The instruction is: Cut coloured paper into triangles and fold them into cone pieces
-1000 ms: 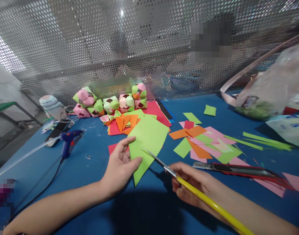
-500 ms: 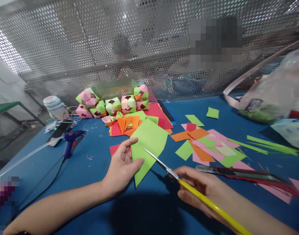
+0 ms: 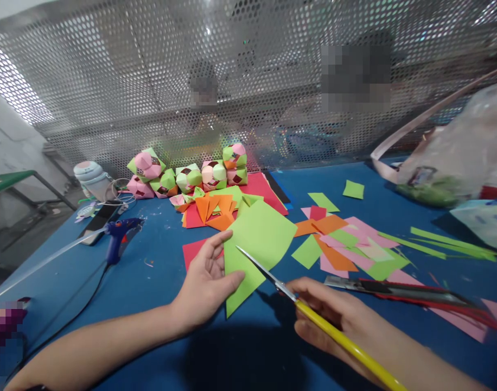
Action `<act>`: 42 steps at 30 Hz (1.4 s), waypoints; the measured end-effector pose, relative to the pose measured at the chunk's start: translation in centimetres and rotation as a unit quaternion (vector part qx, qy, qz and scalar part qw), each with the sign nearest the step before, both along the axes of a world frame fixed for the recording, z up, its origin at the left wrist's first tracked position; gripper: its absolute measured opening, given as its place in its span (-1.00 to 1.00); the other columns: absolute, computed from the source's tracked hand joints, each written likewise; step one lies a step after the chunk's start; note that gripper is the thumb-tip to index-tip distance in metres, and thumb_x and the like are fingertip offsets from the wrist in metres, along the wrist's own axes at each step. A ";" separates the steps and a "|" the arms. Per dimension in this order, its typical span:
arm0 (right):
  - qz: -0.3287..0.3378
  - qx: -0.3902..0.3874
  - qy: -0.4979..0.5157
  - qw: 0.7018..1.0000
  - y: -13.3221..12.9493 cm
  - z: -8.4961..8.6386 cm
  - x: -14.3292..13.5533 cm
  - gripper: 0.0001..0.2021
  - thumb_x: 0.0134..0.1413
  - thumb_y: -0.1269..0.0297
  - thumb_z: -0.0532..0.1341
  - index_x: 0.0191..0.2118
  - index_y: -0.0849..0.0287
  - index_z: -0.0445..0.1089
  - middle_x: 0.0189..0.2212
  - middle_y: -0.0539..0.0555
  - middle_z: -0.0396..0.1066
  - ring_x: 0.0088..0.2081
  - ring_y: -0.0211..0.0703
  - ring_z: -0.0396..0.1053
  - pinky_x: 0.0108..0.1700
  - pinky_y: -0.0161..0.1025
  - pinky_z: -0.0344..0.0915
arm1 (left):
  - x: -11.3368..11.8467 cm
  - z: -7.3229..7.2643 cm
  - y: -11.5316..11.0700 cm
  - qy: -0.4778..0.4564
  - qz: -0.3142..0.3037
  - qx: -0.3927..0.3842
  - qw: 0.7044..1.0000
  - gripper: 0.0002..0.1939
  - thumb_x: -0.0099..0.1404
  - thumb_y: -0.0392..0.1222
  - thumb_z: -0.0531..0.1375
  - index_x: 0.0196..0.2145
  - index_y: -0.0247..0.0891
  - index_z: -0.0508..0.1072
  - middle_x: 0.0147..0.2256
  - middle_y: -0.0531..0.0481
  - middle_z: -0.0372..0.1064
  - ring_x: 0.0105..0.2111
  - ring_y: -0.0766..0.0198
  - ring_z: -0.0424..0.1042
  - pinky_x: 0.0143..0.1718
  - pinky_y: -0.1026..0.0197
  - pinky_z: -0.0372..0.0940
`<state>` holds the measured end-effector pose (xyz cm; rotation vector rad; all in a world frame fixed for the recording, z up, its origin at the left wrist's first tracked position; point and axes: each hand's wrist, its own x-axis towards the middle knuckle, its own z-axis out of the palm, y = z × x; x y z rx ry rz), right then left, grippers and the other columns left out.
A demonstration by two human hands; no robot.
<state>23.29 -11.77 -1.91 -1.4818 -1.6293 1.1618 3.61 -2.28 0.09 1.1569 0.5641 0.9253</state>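
L hand (image 3: 208, 282) grips green sheet (image 3: 265, 231) btwn thumb & fingers, over blue table (image 3: 151, 277) — R hand (image 3: 346, 309) holds yellow-handled pointed tool (image 3: 319, 320), tip over sheet — contact unclear from my spot.

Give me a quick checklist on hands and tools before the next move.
1. Left hand holding the green sheet: ok.
2. Right hand holding the yellow-handled tool: ok.
3. Tool's tip touching the sheet: cannot tell; it overlaps the sheet in view.
4. Red-and-black knife blade retracted: cannot tell, blurred.
5. Blue glue gun apart from the left hand: ok.
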 end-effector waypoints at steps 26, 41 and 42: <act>0.003 -0.004 0.024 1.000 0.0 0.1 -0.6 -0.75 0.07 0.06 0.20 -0.17 0.03 0.27 -0.55 -0.09 0.11 -0.51 -0.26 0.04 -0.48 -0.30 0.07 | 0.3 0.2 -0.7 0.029 -0.005 -0.008 1.000 -0.44 0.02 -0.33 0.36 -0.08 -0.18 0.18 -0.09 -0.06 0.19 -0.29 0.32 0.42 -0.27 0.21 0.37; -0.008 -0.003 0.027 1.000 -0.1 -0.2 -1.2 -0.69 0.11 -0.04 0.10 -0.17 0.06 0.20 -0.55 -0.12 -0.01 -0.50 -0.27 -0.07 -0.50 -0.32 0.00 | 0.3 -0.1 -0.8 -0.001 -0.038 -0.008 0.999 -0.51 0.07 -0.36 0.34 -0.12 -0.23 0.19 -0.09 -0.06 0.23 -0.25 0.37 0.42 -0.23 0.28 0.37; -0.004 0.000 0.025 1.000 -0.1 -0.1 -1.2 -0.69 0.12 -0.04 0.10 -0.16 0.06 0.20 -0.54 -0.12 0.02 -0.50 -0.27 -0.05 -0.49 -0.31 0.01 | 0.3 -0.2 -0.8 -0.004 -0.041 -0.010 0.999 -0.52 0.08 -0.37 0.34 -0.12 -0.23 0.19 -0.10 -0.05 0.23 -0.26 0.37 0.42 -0.24 0.29 0.37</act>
